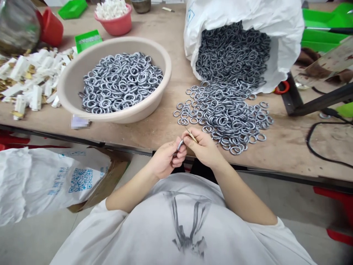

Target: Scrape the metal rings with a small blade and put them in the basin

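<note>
Between thumb and fingers, my left hand [167, 157] pinches a grey ring [180, 144] at the table's front edge. Close beside it, my right hand [204, 147] is closed on a thin pick with a brass-coloured handle [192, 135], its fine tip pointing up and left. The two hands nearly meet; whether the pick touches the ring I cannot tell. Just beyond my right hand lies a loose heap of grey rings [228, 114]. It spills from a white sack [286, 48] lying on its side. A beige basin [116, 117] full of the same rings stands to the left.
White plastic pieces with brass parts [35, 81] cover the left of the table [154, 129]. Behind the basin are a pink bowl [117, 25] and a small green tray [88, 41]. A black metal bar [322, 99] and a cable [310, 143] lie right.
</note>
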Tool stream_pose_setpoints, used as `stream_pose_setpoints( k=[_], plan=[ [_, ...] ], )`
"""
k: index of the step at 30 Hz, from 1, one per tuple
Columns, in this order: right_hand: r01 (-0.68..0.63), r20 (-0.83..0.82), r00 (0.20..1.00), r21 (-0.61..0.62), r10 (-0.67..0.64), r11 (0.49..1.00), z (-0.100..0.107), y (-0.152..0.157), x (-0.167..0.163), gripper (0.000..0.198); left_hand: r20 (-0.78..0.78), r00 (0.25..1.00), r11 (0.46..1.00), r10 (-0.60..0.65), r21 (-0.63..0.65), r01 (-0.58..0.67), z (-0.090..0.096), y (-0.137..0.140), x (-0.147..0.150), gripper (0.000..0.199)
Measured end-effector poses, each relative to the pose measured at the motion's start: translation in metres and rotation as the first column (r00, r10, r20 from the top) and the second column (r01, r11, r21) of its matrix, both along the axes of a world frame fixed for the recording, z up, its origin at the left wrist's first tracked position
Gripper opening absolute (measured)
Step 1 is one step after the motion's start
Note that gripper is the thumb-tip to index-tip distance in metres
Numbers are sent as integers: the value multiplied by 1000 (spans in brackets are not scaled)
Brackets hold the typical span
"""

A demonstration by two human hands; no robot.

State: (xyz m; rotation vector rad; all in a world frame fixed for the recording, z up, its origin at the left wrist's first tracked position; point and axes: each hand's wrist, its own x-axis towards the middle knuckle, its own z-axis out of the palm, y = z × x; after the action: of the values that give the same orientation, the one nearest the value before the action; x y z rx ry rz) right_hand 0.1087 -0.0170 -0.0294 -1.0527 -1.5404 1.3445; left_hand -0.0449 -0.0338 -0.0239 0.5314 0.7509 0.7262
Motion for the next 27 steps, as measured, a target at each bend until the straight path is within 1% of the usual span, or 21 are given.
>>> stream_pose_setpoints(
  k=[1, 2, 3, 5, 8, 11, 13, 14, 16, 17, 19, 20, 23, 25, 27],
  plan=[
    [71, 75, 994, 86, -78, 994, -1, -3, 2, 41, 0, 999, 999, 43, 18, -43, 0, 0, 3, 50],
    [119, 158, 976, 188, -150, 975, -2, -7, 3, 42, -7, 996, 995, 91, 40, -91, 0, -1, 6, 51],
    [133, 240, 949, 288, -206, 948, -3, -11, 5, 42, -19, 991, 989, 136, 62, -135, 0, -1, 8, 51],
    [85, 374, 889, 434, -265, 897, -2, -19, 8, 44, -38, 980, 977, 196, 89, -192, -1, -1, 11, 52],
    [4, 482, 820, 532, -307, 847, 0, -27, 7, 46, -44, 973, 970, 228, 101, -222, -1, -2, 15, 53],
    [-21, 515, 778, 594, -361, 804, -1, -30, 3, 44, -43, 971, 969, 234, 94, -230, 0, -4, 17, 53],
    [-35, 518, 776, 605, -359, 795, -3, -28, 2, 46, -40, 968, 966, 249, 86, -245, 0, -6, 17, 52],
    [-33, 520, 777, 595, -353, 803, -4, -26, 3, 47, -35, 967, 964, 254, 89, -250, 0, -7, 17, 52],
    [18, 542, 756, 543, -367, 839, -6, -19, 8, 49, -28, 970, 965, 242, 108, -238, -2, -10, 15, 52],
    [61, 571, 724, 506, -387, 860, -6, -14, 11, 50, -26, 974, 968, 226, 122, -221, -2, -12, 14, 52],
    [136, 664, 622, 431, -415, 892, -5, 0, 15, 48, -25, 980, 970, 198, 146, -192, -5, -14, 11, 50],
    [144, 717, 565, 401, -408, 905, -4, 7, 16, 46, -30, 980, 969, 199, 156, -192, -6, -15, 8, 49],
    [83, 838, 412, 356, -357, 931, 2, 30, 8, 34, -58, 965, 951, 257, 193, -242, -10, -13, 0, 46],
    [32, 889, 321, 335, -327, 942, 5, 42, -1, 33, -78, 956, 943, 282, 209, -260, -11, -9, -5, 41],
    [-2, 921, 261, 301, -290, 954, 7, 51, -8, 30, -83, 949, 937, 305, 207, -283, -11, -5, -10, 38]
  ],
)
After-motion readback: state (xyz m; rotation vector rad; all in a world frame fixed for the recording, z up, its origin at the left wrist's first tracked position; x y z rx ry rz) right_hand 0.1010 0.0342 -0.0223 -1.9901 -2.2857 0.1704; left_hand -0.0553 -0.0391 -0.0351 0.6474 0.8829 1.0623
